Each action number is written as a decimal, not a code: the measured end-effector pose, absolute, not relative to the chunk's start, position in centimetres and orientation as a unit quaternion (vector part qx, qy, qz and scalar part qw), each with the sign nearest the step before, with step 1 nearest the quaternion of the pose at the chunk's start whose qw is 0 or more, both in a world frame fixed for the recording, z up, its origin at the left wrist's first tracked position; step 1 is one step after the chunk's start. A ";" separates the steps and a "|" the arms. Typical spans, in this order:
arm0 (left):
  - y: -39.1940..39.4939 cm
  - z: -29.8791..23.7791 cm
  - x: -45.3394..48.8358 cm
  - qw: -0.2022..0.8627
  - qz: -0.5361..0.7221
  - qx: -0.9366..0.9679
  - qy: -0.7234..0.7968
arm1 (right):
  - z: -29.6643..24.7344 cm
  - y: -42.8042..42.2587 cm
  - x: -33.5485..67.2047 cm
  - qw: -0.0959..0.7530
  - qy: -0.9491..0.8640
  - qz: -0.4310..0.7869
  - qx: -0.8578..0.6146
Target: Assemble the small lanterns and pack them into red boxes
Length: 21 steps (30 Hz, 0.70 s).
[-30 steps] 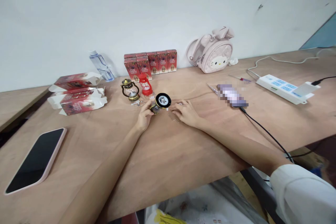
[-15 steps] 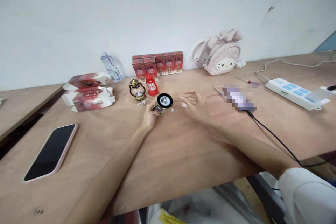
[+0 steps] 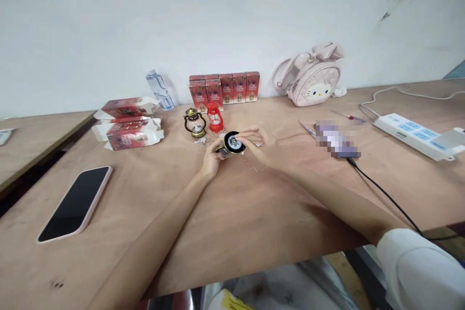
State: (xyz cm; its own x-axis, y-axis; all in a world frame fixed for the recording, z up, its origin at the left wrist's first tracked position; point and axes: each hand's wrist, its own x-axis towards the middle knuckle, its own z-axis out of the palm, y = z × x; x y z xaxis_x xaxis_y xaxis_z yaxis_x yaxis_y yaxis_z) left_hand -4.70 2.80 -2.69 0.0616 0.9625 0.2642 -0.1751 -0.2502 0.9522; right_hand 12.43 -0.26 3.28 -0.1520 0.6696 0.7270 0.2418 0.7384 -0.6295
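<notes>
My left hand (image 3: 211, 160) grips a small black and gold toy lantern (image 3: 231, 143) lying on its side, its round base turned toward me. My right hand (image 3: 262, 148) reaches in from the right, thumb and forefinger pinched at the lantern's base; whether they hold a small part I cannot make out. A bent wire handle (image 3: 255, 167) lies on the wooden table (image 3: 232, 213) just below my right hand. A few tiny parts (image 3: 202, 141) lie left of the lantern.
A gold lantern (image 3: 194, 123) and a red lantern (image 3: 215, 117) stand behind, with red boxes (image 3: 224, 88) along the wall. Flat boxes (image 3: 131, 126), a water bottle (image 3: 159, 89), a phone (image 3: 74, 203), a pink bag (image 3: 312, 82), a power strip (image 3: 417, 134), screwdrivers (image 3: 306, 129) and a cable (image 3: 385, 193) surround them.
My right hand left the table, rose and moved left to the lantern's base, fingers now pinched there. The left hand kept hold of the lantern. The view shifted slightly.
</notes>
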 end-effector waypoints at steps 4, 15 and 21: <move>2.8 -2.8 -4.7 0.488 0.577 0.540 0.370 | 3.3 -0.3 12.3 0.570 -0.732 0.195 -0.319; 2.9 -2.7 -4.7 0.508 0.591 0.523 0.344 | 4.4 -0.1 12.6 0.559 -0.754 0.129 -0.320; 2.6 -2.3 -4.6 0.517 0.606 0.505 0.331 | 4.9 -0.3 12.9 0.550 -0.759 0.169 -0.304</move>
